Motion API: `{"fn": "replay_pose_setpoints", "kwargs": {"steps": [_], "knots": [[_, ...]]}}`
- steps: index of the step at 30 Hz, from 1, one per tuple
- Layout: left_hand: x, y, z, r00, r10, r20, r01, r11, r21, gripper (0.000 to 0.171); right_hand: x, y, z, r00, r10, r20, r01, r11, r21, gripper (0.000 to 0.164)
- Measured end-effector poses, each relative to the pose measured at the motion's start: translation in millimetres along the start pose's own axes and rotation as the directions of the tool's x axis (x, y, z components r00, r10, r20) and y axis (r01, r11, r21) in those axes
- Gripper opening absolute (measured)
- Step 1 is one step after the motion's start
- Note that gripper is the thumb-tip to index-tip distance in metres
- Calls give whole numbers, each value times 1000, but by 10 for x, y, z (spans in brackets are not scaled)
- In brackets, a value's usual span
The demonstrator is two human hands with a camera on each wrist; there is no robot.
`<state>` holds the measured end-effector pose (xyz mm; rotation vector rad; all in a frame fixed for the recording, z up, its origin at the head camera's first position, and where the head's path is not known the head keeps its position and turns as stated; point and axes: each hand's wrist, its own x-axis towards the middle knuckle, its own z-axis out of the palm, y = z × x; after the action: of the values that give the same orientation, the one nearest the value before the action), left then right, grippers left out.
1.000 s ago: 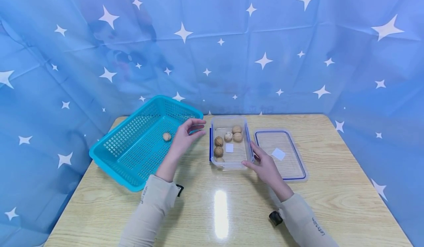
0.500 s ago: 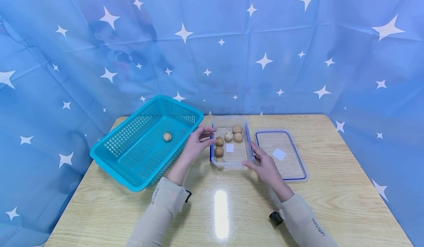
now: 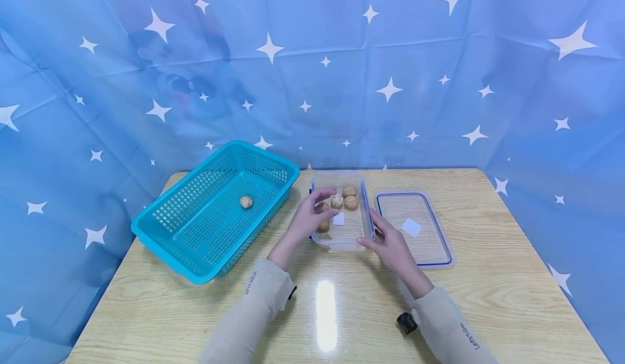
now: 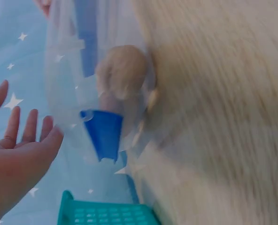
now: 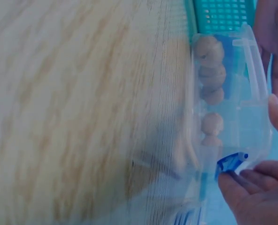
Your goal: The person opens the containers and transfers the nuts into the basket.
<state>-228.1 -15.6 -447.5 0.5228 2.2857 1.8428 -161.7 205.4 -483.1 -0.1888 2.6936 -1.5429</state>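
Over the left side of a clear plastic food container [image 3: 356,229], my left hand [image 3: 307,216] hovers with fingers and thumb apart and nothing between them; the left wrist view shows these fingers [image 4: 28,126] spread above the wall. Several walnuts lie inside: a pale walnut [image 3: 336,201] just beyond the left fingertips, darker walnuts [image 3: 350,202] beside it, and others partly hidden under the left hand. My right hand [image 3: 392,247] holds the container's near right corner, its thumb at the front rim and fingers against the right side, by a blue clasp [image 5: 230,162].
A turquoise basket [image 3: 215,231] stands on the left with a single walnut [image 3: 246,202] on its floor. Right of the container lies its clear lid [image 3: 423,239], blue-sealed and bearing a white label. A starry blue curtain [image 3: 312,71] hangs behind the wooden table [image 3: 498,277].
My left hand has moved right, from beside the basket's edge to over the container. The right hand, container, lid and basket have stayed where they were.
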Motion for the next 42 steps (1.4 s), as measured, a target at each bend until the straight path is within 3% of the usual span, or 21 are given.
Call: {"fn": "replay_pose_setpoints", "kwargs": {"steps": [7, 13, 16, 19, 22, 23, 26, 32, 37, 42], "knots": [[217, -141, 171, 999, 33, 38, -37, 994, 99, 55, 2, 16, -1, 1000, -4, -3, 4, 1000, 5, 81], [370, -189, 278, 999, 41, -2, -39, 965, 259, 59, 14, 24, 9, 1000, -20, -7, 20, 1000, -7, 81], [416, -199, 330, 1000, 26, -18, -16, 917, 399, 60, 17, 18, 13, 1000, -20, -12, 20, 1000, 0, 81], [441, -220, 387, 999, -36, -7, 34, 819, 572, 63, 17, 9, 14, 1000, -19, -17, 19, 1000, 4, 81], [451, -235, 433, 995, -98, 8, 66, 727, 683, 64, 15, 1, 19, 1000, -16, -15, 16, 1000, 6, 81], [452, -238, 446, 993, -114, 13, 72, 710, 700, 63, 14, -1, 19, 1000, -15, -15, 15, 1000, 5, 81], [460, -240, 471, 992, -125, 35, 60, 678, 733, 58, 7, -9, 14, 1000, -13, -16, 13, 1000, 9, 81], [457, -256, 494, 983, -144, 113, 13, 673, 739, 48, -6, -11, 1, 1000, -15, -26, 15, 1000, 13, 80], [453, -271, 511, 981, -160, 112, 6, 596, 803, 48, 2, 0, 5, 1000, -21, -21, 21, 999, 27, 80], [476, -303, 549, 983, -171, 73, 35, 553, 832, 46, 12, 20, -5, 999, -29, -27, 30, 998, 47, 80]]}}
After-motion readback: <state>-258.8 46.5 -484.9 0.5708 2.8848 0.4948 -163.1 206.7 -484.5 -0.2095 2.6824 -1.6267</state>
